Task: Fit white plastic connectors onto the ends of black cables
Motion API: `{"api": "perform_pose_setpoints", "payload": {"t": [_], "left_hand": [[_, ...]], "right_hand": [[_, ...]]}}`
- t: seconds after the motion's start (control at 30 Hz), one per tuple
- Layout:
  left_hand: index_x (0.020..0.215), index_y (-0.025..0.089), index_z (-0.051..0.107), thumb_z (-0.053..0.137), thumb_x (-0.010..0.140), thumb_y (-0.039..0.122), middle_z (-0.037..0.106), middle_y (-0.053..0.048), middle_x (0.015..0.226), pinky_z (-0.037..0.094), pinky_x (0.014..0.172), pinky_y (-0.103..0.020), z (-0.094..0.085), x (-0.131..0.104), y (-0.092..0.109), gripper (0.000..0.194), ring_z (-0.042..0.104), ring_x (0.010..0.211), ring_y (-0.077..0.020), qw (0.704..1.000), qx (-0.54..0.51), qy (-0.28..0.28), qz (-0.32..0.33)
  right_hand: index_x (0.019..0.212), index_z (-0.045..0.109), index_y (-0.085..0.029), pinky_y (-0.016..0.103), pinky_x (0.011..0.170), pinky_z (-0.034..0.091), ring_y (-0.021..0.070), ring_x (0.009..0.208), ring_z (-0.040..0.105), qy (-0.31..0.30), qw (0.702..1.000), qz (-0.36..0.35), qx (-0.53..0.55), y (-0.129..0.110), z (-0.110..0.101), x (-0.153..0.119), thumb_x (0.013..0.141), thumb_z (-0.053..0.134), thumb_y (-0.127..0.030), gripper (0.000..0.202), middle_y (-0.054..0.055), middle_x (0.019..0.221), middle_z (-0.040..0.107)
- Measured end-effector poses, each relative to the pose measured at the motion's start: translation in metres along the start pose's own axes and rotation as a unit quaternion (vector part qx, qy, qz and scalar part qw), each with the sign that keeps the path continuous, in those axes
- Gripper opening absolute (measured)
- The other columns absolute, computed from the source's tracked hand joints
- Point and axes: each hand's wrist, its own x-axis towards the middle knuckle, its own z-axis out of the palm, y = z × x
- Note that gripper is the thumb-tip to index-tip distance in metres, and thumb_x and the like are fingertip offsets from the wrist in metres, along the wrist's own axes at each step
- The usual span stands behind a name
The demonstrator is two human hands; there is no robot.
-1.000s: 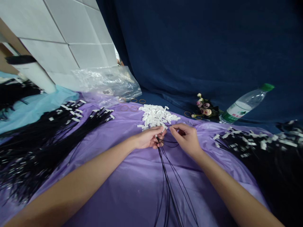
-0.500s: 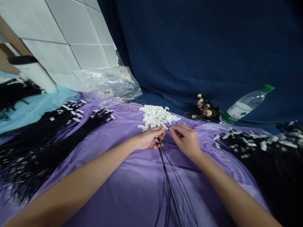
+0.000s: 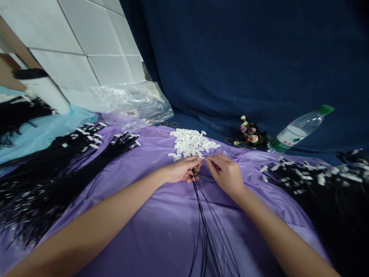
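My left hand (image 3: 186, 169) is closed round several thin black cords (image 3: 204, 215), which hang down from it over the purple cloth (image 3: 150, 223). Close on its right, my right hand (image 3: 226, 173) pinches the end of a black cord between thumb and forefinger. The fingertips of both hands are a small gap apart. Just beyond them lies a heap of small white pieces (image 3: 191, 142). Whether my left fingertips also hold a white piece is too small to tell.
Bundles of black cords with white ends (image 3: 66, 169) lie at left, more (image 3: 305, 173) at right. Behind are a clear plastic bag (image 3: 135, 100), rubber bands, small flowers (image 3: 249, 132) and a tilted bottle (image 3: 296, 130). A white cup (image 3: 47, 90) stands at far left.
My right hand has moved very slightly left, closer to my left hand. Both hands keep their hold on the cords.
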Motion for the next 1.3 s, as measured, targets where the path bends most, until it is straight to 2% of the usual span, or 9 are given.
{"api": "perform_pose_setpoints", "payload": {"t": [0.4, 0.7, 0.87, 1.0, 1.07, 1.13, 1.23, 1.3], "left_hand": [[0.08, 0.02, 0.043, 0.06, 0.081, 0.052, 0.043, 0.004, 0.068, 0.022, 0.042, -0.021, -0.001, 0.0, 0.002, 0.037, 0.051, 0.053, -0.0086, 1.0, -0.016, -0.022, -0.009], [0.081, 0.019, 0.046, 0.058, 0.081, 0.054, 0.044, 0.004, 0.068, 0.027, 0.047, -0.022, -0.001, 0.001, 0.005, 0.037, 0.048, 0.054, -0.0072, 0.999, -0.045, 0.007, -0.019], [0.081, 0.019, 0.047, 0.058, 0.083, 0.05, 0.045, 0.003, 0.068, 0.032, 0.052, -0.023, 0.0, 0.002, 0.005, 0.032, 0.052, 0.058, -0.009, 0.997, -0.059, 0.049, -0.02], [0.079, 0.018, 0.048, 0.056, 0.085, 0.045, 0.044, 0.004, 0.066, 0.036, 0.056, -0.023, 0.0, 0.004, 0.004, 0.029, 0.047, 0.055, -0.007, 0.995, -0.087, 0.053, -0.012], [0.079, 0.018, 0.048, 0.056, 0.085, 0.043, 0.044, 0.003, 0.066, 0.036, 0.055, -0.023, 0.0, 0.005, 0.003, 0.027, 0.045, 0.055, -0.0072, 0.994, -0.093, 0.06, -0.005], [0.081, 0.018, 0.049, 0.056, 0.085, 0.041, 0.044, 0.003, 0.065, 0.036, 0.054, -0.024, -0.001, 0.005, 0.002, 0.025, 0.043, 0.053, -0.0069, 0.993, -0.092, 0.072, 0.001], [0.082, 0.018, 0.049, 0.058, 0.083, 0.044, 0.044, 0.003, 0.064, 0.033, 0.052, -0.023, -0.001, 0.006, 0.001, 0.027, 0.04, 0.051, -0.0065, 0.994, -0.078, 0.069, 0.013], [0.081, 0.018, 0.049, 0.059, 0.082, 0.047, 0.046, 0.002, 0.064, 0.032, 0.052, -0.023, 0.0, 0.006, 0.001, 0.03, 0.041, 0.053, -0.0073, 0.995, -0.067, 0.065, 0.019]], "right_hand": [[0.084, 0.067, -0.019, 0.024, 0.063, 0.043, 0.0149, 0.067, 0.061, -0.016, 1.0, 0.006, 0.013, -0.002, -0.001, 0.0, 0.091, 0.05, -0.019, 0.019, 0.004, 0.074, 0.065], [0.097, 0.066, -0.019, 0.026, 0.063, 0.046, 0.0147, 0.067, 0.059, -0.024, 0.999, -0.007, 0.038, 0.012, -0.009, 0.007, 0.091, 0.053, -0.027, 0.016, 0.004, 0.08, 0.067], [0.1, 0.065, -0.019, 0.028, 0.061, 0.047, 0.0138, 0.061, 0.054, 0.025, 0.999, -0.01, 0.044, 0.023, -0.022, 0.014, 0.088, 0.058, -0.027, 0.016, 0.004, 0.078, 0.061], [0.098, 0.065, -0.021, 0.03, 0.067, 0.049, 0.0171, 0.075, 0.059, 0.079, 0.994, -0.045, 0.053, 0.014, -0.029, 0.017, 0.085, 0.059, -0.019, 0.014, 0.007, 0.089, 0.062], [0.1, 0.064, -0.021, 0.031, 0.069, 0.049, 0.0178, 0.08, 0.06, 0.056, 0.993, -0.076, 0.073, 0.004, -0.032, 0.017, 0.086, 0.057, -0.016, 0.017, 0.008, 0.092, 0.063], [0.101, 0.063, -0.021, 0.029, 0.067, 0.049, 0.0161, 0.077, 0.06, -0.017, 0.989, -0.095, 0.109, -0.007, -0.034, 0.018, 0.087, 0.055, -0.016, 0.017, 0.007, 0.091, 0.065], [0.092, 0.062, -0.02, 0.025, 0.062, 0.046, 0.0125, 0.067, 0.059, -0.162, 0.973, -0.074, 0.146, -0.018, -0.034, 0.018, 0.087, 0.056, -0.018, 0.008, 0.002, 0.081, 0.066], [0.085, 0.062, -0.02, 0.023, 0.06, 0.043, 0.0115, 0.064, 0.058, -0.217, 0.965, -0.039, 0.143, -0.02, -0.03, 0.017, 0.085, 0.058, -0.018, 0.005, 0.0, 0.075, 0.065]]}}
